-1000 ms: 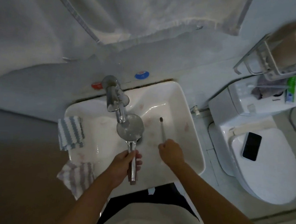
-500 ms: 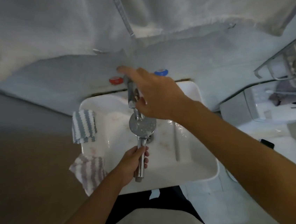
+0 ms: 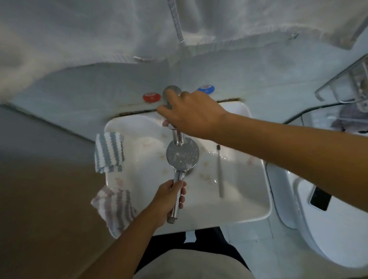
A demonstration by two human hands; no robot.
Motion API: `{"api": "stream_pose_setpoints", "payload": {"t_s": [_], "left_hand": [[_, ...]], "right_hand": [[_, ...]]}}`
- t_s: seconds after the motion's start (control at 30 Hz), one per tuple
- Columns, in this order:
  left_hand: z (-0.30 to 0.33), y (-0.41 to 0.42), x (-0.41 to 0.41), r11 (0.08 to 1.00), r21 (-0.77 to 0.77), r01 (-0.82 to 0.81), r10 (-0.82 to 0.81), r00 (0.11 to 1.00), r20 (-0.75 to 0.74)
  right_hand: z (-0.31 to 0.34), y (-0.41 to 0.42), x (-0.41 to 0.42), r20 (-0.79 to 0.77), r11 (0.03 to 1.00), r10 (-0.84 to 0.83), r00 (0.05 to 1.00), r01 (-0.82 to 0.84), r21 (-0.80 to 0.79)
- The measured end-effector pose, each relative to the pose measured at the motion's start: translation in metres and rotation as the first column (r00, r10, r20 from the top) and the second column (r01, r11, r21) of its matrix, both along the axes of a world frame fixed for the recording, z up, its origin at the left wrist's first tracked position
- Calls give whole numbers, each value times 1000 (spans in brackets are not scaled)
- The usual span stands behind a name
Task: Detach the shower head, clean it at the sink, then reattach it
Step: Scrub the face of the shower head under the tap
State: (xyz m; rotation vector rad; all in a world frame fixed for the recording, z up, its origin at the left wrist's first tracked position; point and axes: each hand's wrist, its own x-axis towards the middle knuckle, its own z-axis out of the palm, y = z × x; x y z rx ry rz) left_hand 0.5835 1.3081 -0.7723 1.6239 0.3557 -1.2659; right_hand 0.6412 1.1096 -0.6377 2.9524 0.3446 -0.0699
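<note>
One shower head (image 3: 182, 155), over the sink (image 3: 248, 212), its handle gripped by the left hand (image 3: 167, 200). Right hand (image 3: 192, 115) grasps the tap (image 3: 172, 92) at twelve o'clock. One toothbrush (image 3: 220, 172) lies in the basin; two striped cloths (image 3: 108, 152) at nine o'clock.

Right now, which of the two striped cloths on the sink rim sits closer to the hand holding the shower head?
The purple-and-white striped cloth, beside the left hand; the blue-and-white striped cloth lies farther back.

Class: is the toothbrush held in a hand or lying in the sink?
Lying in the sink. The toothbrush rests on the basin, untouched; right hand is on the tap, left hand grips the shower head.
</note>
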Motion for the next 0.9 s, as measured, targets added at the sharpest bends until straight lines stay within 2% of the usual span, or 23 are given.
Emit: {"api": "stream_pose_setpoints", "payload": {"t_s": [0.17,0.37,0.47,0.57,0.67,0.8,0.9], "left_hand": [[-3,1,-2,999,30,16,-17,1000,12],[-3,-3,-2,999,32,9,-9,1000,8],[-4,-4,-2,999,33,5,-5,1000,10],[-5,-5,-2,999,33,5,-5,1000,15],[-5,-5,-3,999,35,6,-7,1000,18],[-7,-4,-3,999,40,-1,0,1000,11],[-8,-3,-3,999,50,-3,3,1000,6]], "right_hand": [[-4,-7,3,118,980,169,979,-155,-122],[0,-6,5,160,964,265,951,-268,-3],[6,-6,5,149,956,292,945,-291,-31],[6,-8,5,116,962,273,955,-268,-55],[5,-9,4,102,971,238,966,-240,13],[3,-10,5,88,970,242,966,-242,-14],[-5,-14,6,110,969,220,969,-230,86]]}}
